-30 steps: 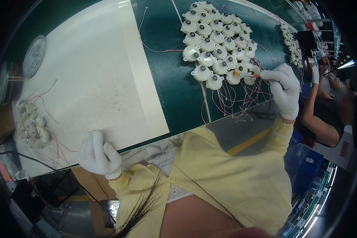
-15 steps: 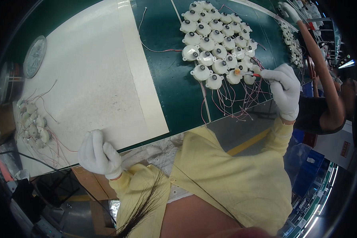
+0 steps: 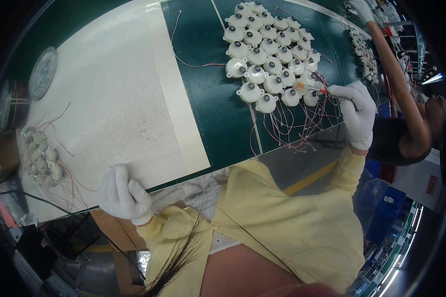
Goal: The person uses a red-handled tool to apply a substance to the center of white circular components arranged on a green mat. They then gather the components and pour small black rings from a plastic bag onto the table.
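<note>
My right hand [image 3: 357, 113], in a white glove, is closed around the red handle of a small brush [image 3: 318, 89]. Its orange-tan bristles are over the top of one white round motor, near the lower right of a closely packed group of white round motors [image 3: 272, 65]. Each motor has a dark round shaft or knob on top. Pink and white wires trail from the group toward the table's near edge, below the brush. My left hand [image 3: 124, 194], also gloved, rests at the near edge of the white sheet with its fingers curled in; nothing shows in it.
A white sheet [image 3: 109, 99] covers the left of the green table [image 3: 195, 91]. More wired white parts [image 3: 42, 156] lie at far left, near a clear round lid [image 3: 43, 73]. At right, another person's arm [image 3: 394, 69] reaches toward a second group of parts [image 3: 363, 54].
The brush tip has shifted slightly up and to the right over the motors, with my right hand moving a little too. My left hand has stayed in place.
</note>
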Demonstrator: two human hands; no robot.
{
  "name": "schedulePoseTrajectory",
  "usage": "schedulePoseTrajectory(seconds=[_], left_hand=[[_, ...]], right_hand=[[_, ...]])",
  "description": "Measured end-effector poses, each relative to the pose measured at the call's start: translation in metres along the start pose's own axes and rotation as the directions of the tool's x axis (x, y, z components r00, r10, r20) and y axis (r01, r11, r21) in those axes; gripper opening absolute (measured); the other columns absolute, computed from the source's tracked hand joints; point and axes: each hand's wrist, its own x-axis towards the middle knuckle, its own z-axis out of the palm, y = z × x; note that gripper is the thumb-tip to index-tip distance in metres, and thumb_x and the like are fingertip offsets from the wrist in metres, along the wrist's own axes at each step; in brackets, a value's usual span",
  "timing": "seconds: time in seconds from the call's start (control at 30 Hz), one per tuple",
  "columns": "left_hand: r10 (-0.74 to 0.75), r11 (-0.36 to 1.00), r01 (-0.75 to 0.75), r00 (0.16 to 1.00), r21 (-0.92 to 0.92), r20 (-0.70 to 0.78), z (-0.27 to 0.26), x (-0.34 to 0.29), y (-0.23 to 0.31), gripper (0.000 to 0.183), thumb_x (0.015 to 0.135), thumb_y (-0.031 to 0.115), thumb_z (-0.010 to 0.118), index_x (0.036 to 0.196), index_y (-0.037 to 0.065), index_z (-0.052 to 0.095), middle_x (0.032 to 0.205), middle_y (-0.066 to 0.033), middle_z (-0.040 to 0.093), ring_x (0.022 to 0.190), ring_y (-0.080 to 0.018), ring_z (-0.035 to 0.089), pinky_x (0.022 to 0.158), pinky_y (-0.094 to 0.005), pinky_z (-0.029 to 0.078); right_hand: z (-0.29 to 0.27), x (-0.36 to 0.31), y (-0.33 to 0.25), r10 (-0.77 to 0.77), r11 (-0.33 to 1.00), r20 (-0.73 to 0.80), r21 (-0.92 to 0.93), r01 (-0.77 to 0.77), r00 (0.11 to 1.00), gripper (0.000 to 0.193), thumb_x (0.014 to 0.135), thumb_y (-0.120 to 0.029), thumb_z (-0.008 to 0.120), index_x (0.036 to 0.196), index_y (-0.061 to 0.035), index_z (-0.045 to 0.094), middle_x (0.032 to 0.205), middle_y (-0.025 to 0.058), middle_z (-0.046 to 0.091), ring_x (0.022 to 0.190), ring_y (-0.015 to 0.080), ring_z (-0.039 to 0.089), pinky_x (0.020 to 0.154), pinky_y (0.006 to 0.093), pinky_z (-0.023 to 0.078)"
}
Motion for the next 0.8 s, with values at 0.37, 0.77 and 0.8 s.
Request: schedulePoseTrajectory(seconds=[0.37,0.77,0.8], left_hand=[[-0.009,1.0,0.01,1.0,-0.019,0.027,-0.001,0.006,0.002,0.03,0.1,0.017,0.053,0.102,-0.008,0.069,0.083,-0.019,0.068,0.066,-0.0392,0.065,0.061,-0.0436,0.054],[-0.017,1.0,0.016,1.0,0.013,0.016,-0.001,-0.003,0.0,0.03,0.1,0.018,0.054,0.105,-0.007,0.07,0.089,-0.0195,0.071,0.075,-0.0409,0.068,0.064,-0.0452,0.054],[-0.012,1.0,0.011,1.0,0.019,0.009,-0.001,-0.003,0.0,0.031,0.1,0.019,0.054,0.105,-0.007,0.07,0.09,-0.0195,0.071,0.076,-0.0409,0.069,0.065,-0.0452,0.055]], right_hand=[[-0.002,-0.005,-0.002,-0.012,1.0,-0.046,-0.005,0.012,0.999,0.033,0.075,0.006,0.057,0.098,-0.0049,0.078,0.078,0.0048,0.065,0.077,0.0203,0.058,0.077,0.0329,0.044],[-0.018,-0.021,0.014,0.109,0.993,-0.128,-0.022,-0.113,0.986,0.03,0.082,0.008,0.055,0.101,0.0002,0.077,0.081,0.006,0.066,0.079,0.0178,0.059,0.076,0.0287,0.046],[-0.017,-0.023,0.018,0.149,0.989,-0.127,0.007,-0.15,0.981,0.031,0.082,0.008,0.055,0.101,0.0005,0.077,0.083,0.0066,0.067,0.079,0.0173,0.059,0.075,0.0284,0.046]])
